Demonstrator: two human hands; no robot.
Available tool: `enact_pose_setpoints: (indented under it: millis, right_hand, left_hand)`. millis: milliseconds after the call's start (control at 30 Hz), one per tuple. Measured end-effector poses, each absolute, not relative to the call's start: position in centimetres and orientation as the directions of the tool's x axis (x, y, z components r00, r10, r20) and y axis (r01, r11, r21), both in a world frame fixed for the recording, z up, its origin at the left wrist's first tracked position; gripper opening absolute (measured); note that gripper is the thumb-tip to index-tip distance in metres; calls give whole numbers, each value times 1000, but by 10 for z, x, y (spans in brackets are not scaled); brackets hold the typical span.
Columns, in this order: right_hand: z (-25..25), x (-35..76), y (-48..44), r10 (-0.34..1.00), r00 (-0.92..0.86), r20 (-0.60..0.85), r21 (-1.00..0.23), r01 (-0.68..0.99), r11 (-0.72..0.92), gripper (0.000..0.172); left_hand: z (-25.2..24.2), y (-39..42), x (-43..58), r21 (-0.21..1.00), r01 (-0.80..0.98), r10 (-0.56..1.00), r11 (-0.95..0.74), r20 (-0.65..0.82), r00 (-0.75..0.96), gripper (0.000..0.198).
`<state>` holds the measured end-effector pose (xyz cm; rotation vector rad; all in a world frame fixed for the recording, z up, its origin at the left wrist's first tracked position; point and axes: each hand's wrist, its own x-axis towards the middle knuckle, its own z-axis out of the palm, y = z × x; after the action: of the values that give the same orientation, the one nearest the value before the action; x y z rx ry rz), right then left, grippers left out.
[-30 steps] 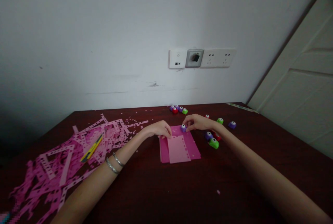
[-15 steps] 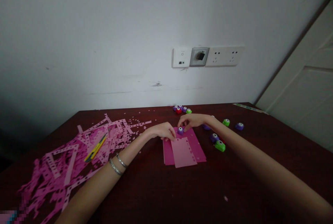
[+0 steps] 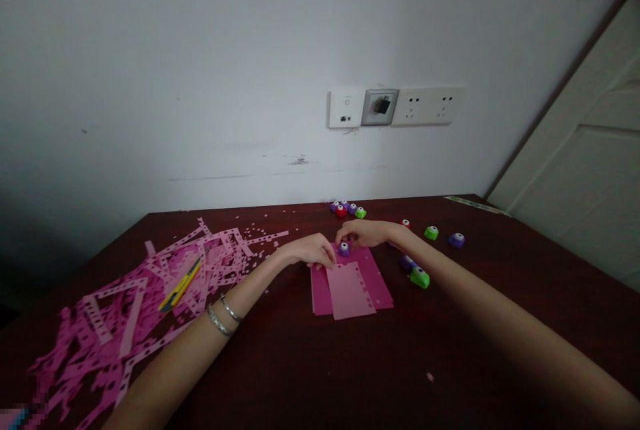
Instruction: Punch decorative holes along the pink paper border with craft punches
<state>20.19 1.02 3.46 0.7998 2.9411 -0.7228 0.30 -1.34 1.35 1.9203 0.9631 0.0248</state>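
Below a pale wall (image 3: 200, 70) lies a dark red table (image 3: 310, 377), its near edge cut off; one door (image 3: 585, 197) runs out of frame at right. Pink paper strips (image 3: 133, 320) heap at left, too tangled to count, with a pixelated patch in the corner. Both forearms leave the frame at the bottom. Two bangles circle the left wrist. Magenta sheets (image 3: 379, 283), at least two, lie mid-table, partly covered by one pink card (image 3: 351, 293). The left hand's (image 3: 315, 250) fingers pinch the card's upper left corner, hiding it. One yellow cutter (image 3: 180, 285) rests on the heap. The right hand (image 3: 365, 233) pinches one purple punch (image 3: 343, 249) just above the card's top edge; its fingertips are partly hidden. Five punches (image 3: 341, 211) cluster by the wall; at least five more (image 3: 419, 277) sit right, some behind the forearm.
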Motion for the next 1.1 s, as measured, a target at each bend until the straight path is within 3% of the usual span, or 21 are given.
enact_pose_setpoints:
  millis: [433, 633, 733, 800, 867, 967, 1100]
  right_hand:
    - [36, 198, 10, 474, -867, -152, -396, 493, 775, 44]
    - [37, 200, 8, 516, -847, -128, -386, 521, 761, 56]
    - [41, 212, 4, 670, -740, -65, -420, 629, 654, 54]
    - [45, 222, -1, 790, -611, -50, -451, 720, 528, 38]
    - [50, 230, -9, 858, -498, -125, -508, 775, 376, 20]
    - [52, 233, -25, 859, -438, -265, -588, 779, 216, 12]
    - [40, 226, -40, 837, -439, -328, -652, 746, 136, 13]
  left_hand:
    - [15, -15, 4, 763, 602, 653, -236, -335, 679, 23]
    - [14, -14, 3, 770, 586, 651, -254, -312, 692, 24]
    - [15, -14, 1, 766, 585, 652, -268, -302, 695, 23]
    - [18, -14, 0, 758, 589, 658, -280, -295, 693, 23]
    - [19, -14, 0, 747, 599, 671, -289, -289, 683, 22]
    - [19, -13, 0, 730, 620, 696, -288, -285, 659, 21]
    - [14, -10, -1, 714, 632, 727, -303, -256, 638, 23]
